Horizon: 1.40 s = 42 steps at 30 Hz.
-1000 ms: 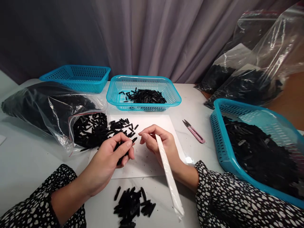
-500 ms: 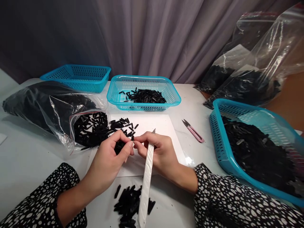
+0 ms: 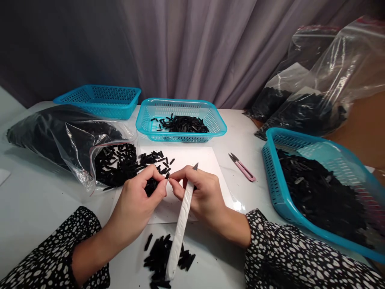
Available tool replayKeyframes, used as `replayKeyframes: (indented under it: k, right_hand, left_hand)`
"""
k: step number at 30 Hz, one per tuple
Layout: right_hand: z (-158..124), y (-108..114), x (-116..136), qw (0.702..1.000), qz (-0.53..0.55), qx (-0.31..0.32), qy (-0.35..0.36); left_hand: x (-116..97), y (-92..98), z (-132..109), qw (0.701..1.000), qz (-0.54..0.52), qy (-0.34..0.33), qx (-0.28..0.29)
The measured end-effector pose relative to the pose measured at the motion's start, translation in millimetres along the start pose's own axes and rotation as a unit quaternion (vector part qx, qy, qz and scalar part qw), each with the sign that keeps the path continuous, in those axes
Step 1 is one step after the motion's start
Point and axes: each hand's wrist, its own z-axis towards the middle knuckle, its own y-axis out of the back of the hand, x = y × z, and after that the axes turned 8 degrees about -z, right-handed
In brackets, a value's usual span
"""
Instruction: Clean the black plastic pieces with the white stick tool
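Observation:
Between the thumb and finger of my left hand (image 3: pixel 136 196) is pinched a small black strip-like piece (image 3: pixel 167 176). My right hand (image 3: pixel 204 192) has its fingertips at the same piece, and in its grip lies a craft knife (image 3: pixel 180 230) with a white wrapped handle. The blade points up and away, and the handle slants down towards me. Beneath the hands lies a white sheet (image 3: pixel 195 156). Loose black pieces (image 3: pixel 120 170) are heaped beyond my left hand, at the mouth of a clear plastic bag (image 3: pixel 66 136). Another pile of black pieces (image 3: pixel 158 257) lies nearer me, partly behind the handle.
A blue basket (image 3: pixel 221 130) with black pieces stands at the back, beside another blue basket (image 3: pixel 120 110). Pink thread snips (image 3: pixel 243 167) lie right of the sheet. At the right are a large filled basket (image 3: pixel 272 176) and plastic bags (image 3: pixel 325 104) of black material.
The knife handle has swung left at its near end, over the near pile. Both hands stay almost in place around the small black piece. The view has shifted slightly.

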Motion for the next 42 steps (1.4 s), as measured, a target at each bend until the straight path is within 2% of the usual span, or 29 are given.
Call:
replayKeyframes:
  k: [6,14,20,24,27,30,33,36,39,42]
  right_hand:
    - [0.4,-0.3,1.7,0.999,-0.017,-0.002,0.028]
    - [-0.1,1.4,-1.2,0.996,-0.04,0.06,0.05]
    - [1.4,1.2,0.1,0.997,-0.004,0.075,0.012]
    - [9.0,5.4,-0.9,0.992,0.065,0.081,-0.075]
    - [13.2,7.8,-4.1,0.967,0.168,0.079,-0.177]
    - [12.7,6.1,-5.6,0.922,0.274,0.092,-0.259]
    - [10.6,2.2,-4.6,0.89,0.336,0.114,-0.287]
    - [10.6,-0.6,-5.8,0.864,0.396,0.113,-0.291]
    - [11.9,-1.0,-10.9,0.827,0.453,0.098,-0.317]
    - [12.8,0.1,-15.0,0.812,0.466,0.097,-0.339]
  left_hand:
    - [-2.3,-0.4,-1.6,0.999,0.046,-0.028,0.001]
    - [-1.1,0.7,1.2,0.992,0.08,-0.08,0.056]
    - [0.1,1.5,0.9,0.993,0.052,-0.037,0.103]
    - [-0.3,3.1,3.8,0.992,-0.027,0.034,0.118]
    - [-0.8,5.0,5.1,0.981,-0.12,0.085,0.13]
    - [-0.4,6.1,5.1,0.976,-0.152,0.1,0.121]
    - [0.6,5.5,5.9,0.984,-0.122,0.082,0.097]
    - [0.9,4.8,7.7,0.98,-0.15,0.107,0.074]
    - [-1.4,5.9,9.1,0.946,-0.267,0.172,0.064]
    - [-5.2,8.2,8.8,0.903,-0.367,0.216,0.059]
